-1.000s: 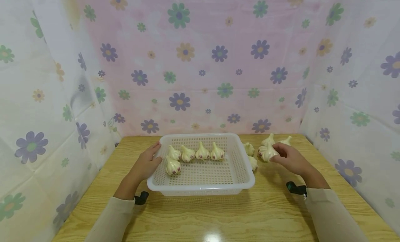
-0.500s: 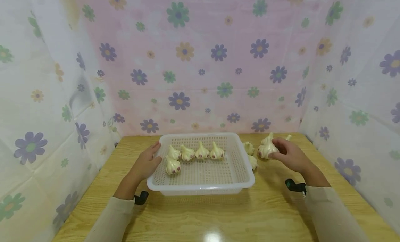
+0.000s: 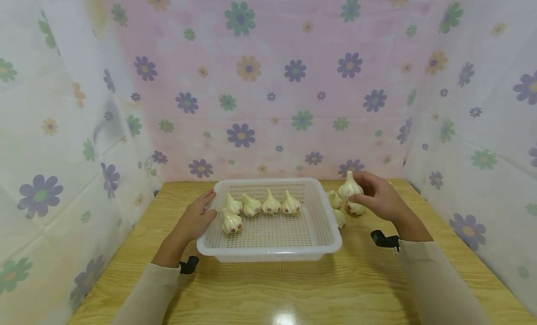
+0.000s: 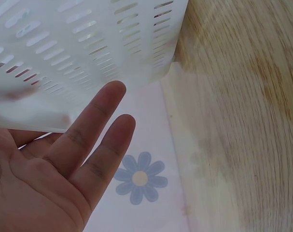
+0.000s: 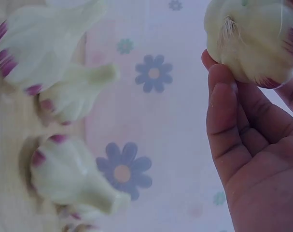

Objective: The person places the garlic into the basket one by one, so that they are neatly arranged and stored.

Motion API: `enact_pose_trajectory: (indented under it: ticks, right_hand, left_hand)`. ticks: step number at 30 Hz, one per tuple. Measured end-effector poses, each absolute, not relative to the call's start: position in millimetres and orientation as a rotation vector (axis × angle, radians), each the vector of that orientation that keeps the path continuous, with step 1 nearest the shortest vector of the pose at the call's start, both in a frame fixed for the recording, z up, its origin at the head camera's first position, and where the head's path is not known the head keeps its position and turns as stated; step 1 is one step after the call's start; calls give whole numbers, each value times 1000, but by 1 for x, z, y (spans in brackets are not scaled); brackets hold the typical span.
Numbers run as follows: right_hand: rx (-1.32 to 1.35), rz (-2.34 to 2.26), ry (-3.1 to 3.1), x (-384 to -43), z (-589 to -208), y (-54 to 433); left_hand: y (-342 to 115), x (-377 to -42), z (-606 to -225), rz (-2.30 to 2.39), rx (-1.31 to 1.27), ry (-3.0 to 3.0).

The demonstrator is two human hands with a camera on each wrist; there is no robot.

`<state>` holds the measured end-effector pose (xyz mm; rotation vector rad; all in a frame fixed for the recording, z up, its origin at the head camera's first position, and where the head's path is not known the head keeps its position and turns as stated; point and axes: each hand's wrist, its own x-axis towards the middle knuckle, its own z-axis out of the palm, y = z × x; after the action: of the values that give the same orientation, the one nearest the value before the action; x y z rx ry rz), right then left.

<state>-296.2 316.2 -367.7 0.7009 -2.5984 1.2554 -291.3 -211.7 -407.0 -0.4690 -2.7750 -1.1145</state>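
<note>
Just above the table right of the basket, my right hand (image 3: 381, 197) holds a garlic bulb (image 3: 350, 187) between thumb and fingers. Its rooty base and purple patches show in the right wrist view, where the bulb (image 5: 255, 41) is partly cut off. Under it another garlic bulb (image 3: 355, 207) sits on the table. On the left rim of the white perforated basket (image 3: 268, 251) rests my left hand (image 3: 195, 218). In the left wrist view its fingers (image 4: 100, 104) are nearly straight against the outside of the basket wall. Several garlic bulbs (image 3: 271, 203) stand inside the basket.
Close to the basket's right wall lie two garlic bulbs (image 3: 334, 200), partly hidden by the rim. More bulbs (image 5: 71, 169) appear blurred in the right wrist view. The wooden table (image 3: 268, 287) is enclosed by flowered cloth (image 3: 268, 82) at the back and both sides.
My right hand has taken hold of a garlic bulb from the group on the right, raised it slightly and moved it left. The left hand and basket stay in place.
</note>
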Motion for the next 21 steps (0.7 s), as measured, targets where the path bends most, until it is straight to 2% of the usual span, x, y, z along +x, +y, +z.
enact_pose_trajectory:
  ticks: [6, 14, 21]
  right_hand:
    - [715, 1238, -2592, -305, -348, 296]
    - [938, 1267, -2630, -319, -336, 269]
    - [879, 1256, -2714, -324, -331, 244]
  left_hand:
    - [-211, -293, -406, -1110, -460, -2778]
    - [-210, -292, -408, -1113, -437, -2802]
    - [-211, -291, -408, -1125, -443, -2783]
